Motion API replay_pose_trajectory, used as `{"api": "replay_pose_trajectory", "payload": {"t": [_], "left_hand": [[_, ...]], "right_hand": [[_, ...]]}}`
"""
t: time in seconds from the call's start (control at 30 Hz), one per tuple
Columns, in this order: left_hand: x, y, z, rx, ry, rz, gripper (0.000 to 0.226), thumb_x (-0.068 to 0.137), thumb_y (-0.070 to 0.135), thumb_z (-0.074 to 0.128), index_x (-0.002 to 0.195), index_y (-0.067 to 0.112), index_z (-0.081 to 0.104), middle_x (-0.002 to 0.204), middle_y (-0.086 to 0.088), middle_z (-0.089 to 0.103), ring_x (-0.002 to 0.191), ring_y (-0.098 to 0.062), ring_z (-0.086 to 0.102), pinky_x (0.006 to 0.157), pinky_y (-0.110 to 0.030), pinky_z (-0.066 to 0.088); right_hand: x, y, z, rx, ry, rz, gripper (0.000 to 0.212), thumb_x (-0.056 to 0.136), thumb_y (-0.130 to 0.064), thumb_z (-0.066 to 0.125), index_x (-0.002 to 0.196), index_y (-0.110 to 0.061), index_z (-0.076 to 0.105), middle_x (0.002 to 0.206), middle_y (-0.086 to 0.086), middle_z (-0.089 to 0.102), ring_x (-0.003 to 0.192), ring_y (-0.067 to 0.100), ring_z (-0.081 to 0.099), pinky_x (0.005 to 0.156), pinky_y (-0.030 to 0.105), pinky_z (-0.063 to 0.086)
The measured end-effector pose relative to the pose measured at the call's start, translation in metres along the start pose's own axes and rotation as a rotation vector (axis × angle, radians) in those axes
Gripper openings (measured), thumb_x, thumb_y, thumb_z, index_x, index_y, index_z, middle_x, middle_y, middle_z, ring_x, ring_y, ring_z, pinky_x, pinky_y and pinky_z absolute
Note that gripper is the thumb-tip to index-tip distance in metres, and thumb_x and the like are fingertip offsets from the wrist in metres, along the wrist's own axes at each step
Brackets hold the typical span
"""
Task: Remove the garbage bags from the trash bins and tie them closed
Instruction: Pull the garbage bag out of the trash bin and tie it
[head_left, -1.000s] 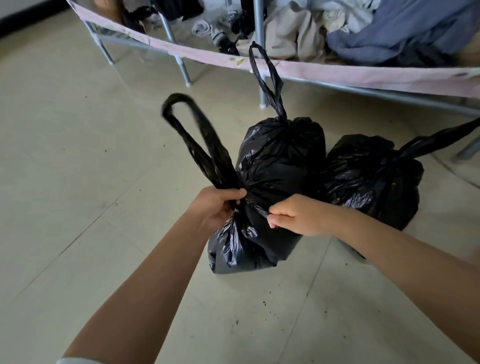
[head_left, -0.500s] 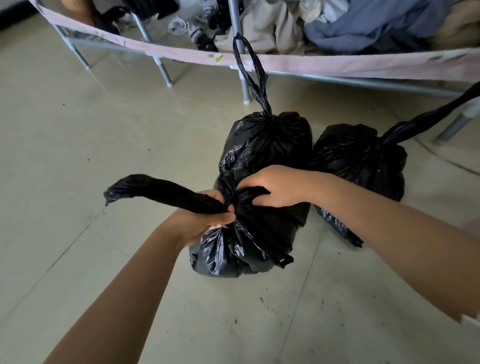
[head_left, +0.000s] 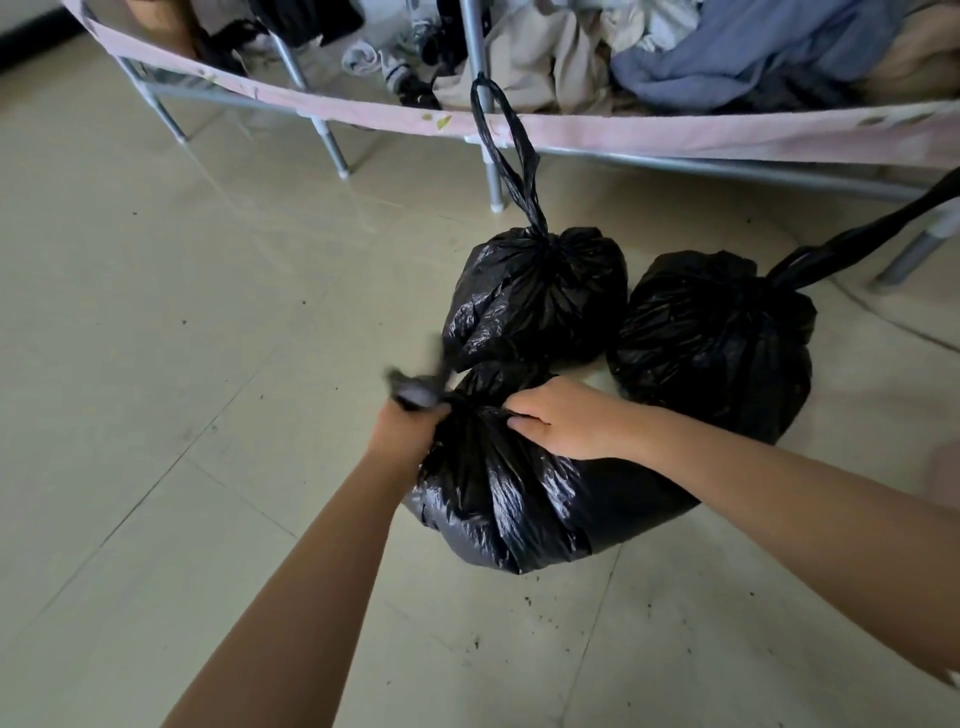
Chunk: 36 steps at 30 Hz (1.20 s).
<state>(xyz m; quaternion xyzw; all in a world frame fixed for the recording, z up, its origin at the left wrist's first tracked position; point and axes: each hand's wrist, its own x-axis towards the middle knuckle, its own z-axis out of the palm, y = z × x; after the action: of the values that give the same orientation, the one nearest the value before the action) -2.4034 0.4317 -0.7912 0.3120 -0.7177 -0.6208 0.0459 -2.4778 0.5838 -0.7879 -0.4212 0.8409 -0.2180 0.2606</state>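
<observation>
Three black garbage bags sit on the tiled floor (head_left: 156, 312), clustered in front of a metal-framed rack (head_left: 488, 156) heaped with clothes (head_left: 727, 57). No trash bin is in view.

The nearest bag (head_left: 498, 504) lies at the person's 12 o'clock and is the one being worked. The left hand (head_left: 410, 431) is clenched around the bag's gathered neck, with a blurred tail of plastic (head_left: 415, 389) sticking out past the fist toward 11 o'clock. The right hand (head_left: 561, 421) rests on the top of the same bag just beside the neck, its fingertips dug into the gathered plastic; whether it pinches a strand cannot be told for certain, though the fingers are curled on the film.

The middle bag (head_left: 535, 296), touching the near one at 12 o'clock beyond it, is cinched with its handle loop (head_left: 504, 145) standing up. The right-hand bag (head_left: 717, 338), at 1 o'clock, is likewise gathered, its tail trailing toward 2 o'clock.

Judgement: the step in hand is closing the third bag; the other two appear done. Blur at the tail suggests the knot is being worked. The next move calls for drawing the tail tight against the neck while the right hand steadies the bulk, then checking that the knot holds.
</observation>
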Motion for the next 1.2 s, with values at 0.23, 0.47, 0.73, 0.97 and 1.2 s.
{"api": "replay_pose_trajectory", "payload": {"t": [0.23, 0.47, 0.73, 0.97, 1.2], "left_hand": [[-0.003, -0.005, 0.001, -0.553, -0.118, -0.177, 0.03, 0.095, 0.005, 0.036, 0.073, 0.012, 0.055, 0.047, 0.006, 0.066, 0.045, -0.004, 0.064, 0.044, -0.012, 0.051], [-0.011, -0.019, 0.004, -0.382, -0.472, 0.032, 0.066, 0.09, -0.011, 0.024, 0.057, 0.021, 0.071, 0.058, 0.011, 0.07, 0.057, 0.002, 0.065, 0.059, -0.011, 0.051], [-0.013, -0.029, 0.004, -0.107, -0.405, 0.139, 0.054, 0.078, -0.027, 0.037, 0.057, 0.011, 0.067, 0.074, 0.004, 0.071, 0.067, 0.0, 0.066, 0.072, -0.01, 0.05], [-0.02, -0.022, 0.007, 0.135, -0.322, 0.349, 0.046, 0.07, -0.028, 0.054, 0.081, 0.016, 0.061, 0.081, 0.0, 0.052, 0.069, 0.018, 0.057, 0.072, 0.0, 0.041], [-0.03, -0.03, 0.003, 0.775, -0.352, 0.783, 0.027, 0.073, 0.012, 0.069, 0.099, 0.012, 0.073, 0.115, -0.014, 0.057, 0.105, -0.021, 0.052, 0.093, -0.033, 0.041]], "right_hand": [[-0.001, -0.001, 0.007, -0.003, 0.001, -0.035, 0.03, 0.096, -0.021, 0.038, 0.067, -0.012, 0.041, 0.061, 0.003, 0.048, 0.062, 0.022, 0.048, 0.061, 0.032, 0.034], [-0.019, -0.005, 0.016, 0.034, -0.118, -0.035, 0.043, 0.095, -0.021, 0.041, 0.055, -0.019, 0.027, 0.054, -0.005, 0.035, 0.048, 0.005, 0.032, 0.048, 0.013, 0.031], [-0.01, 0.014, -0.019, -0.046, 0.084, -0.032, 0.031, 0.09, -0.017, 0.052, 0.119, -0.008, 0.058, 0.109, 0.01, 0.061, 0.101, 0.023, 0.057, 0.084, 0.025, 0.039], [0.017, 0.015, -0.011, -0.12, -0.274, -0.041, 0.037, 0.086, -0.014, 0.051, 0.121, -0.022, 0.058, 0.103, 0.006, 0.062, 0.096, 0.022, 0.057, 0.078, 0.024, 0.038], [0.012, 0.017, -0.012, -0.178, -0.209, -0.052, 0.015, 0.08, -0.012, 0.057, 0.091, -0.008, 0.067, 0.066, -0.008, 0.05, 0.074, 0.014, 0.048, 0.059, 0.022, 0.034]]}}
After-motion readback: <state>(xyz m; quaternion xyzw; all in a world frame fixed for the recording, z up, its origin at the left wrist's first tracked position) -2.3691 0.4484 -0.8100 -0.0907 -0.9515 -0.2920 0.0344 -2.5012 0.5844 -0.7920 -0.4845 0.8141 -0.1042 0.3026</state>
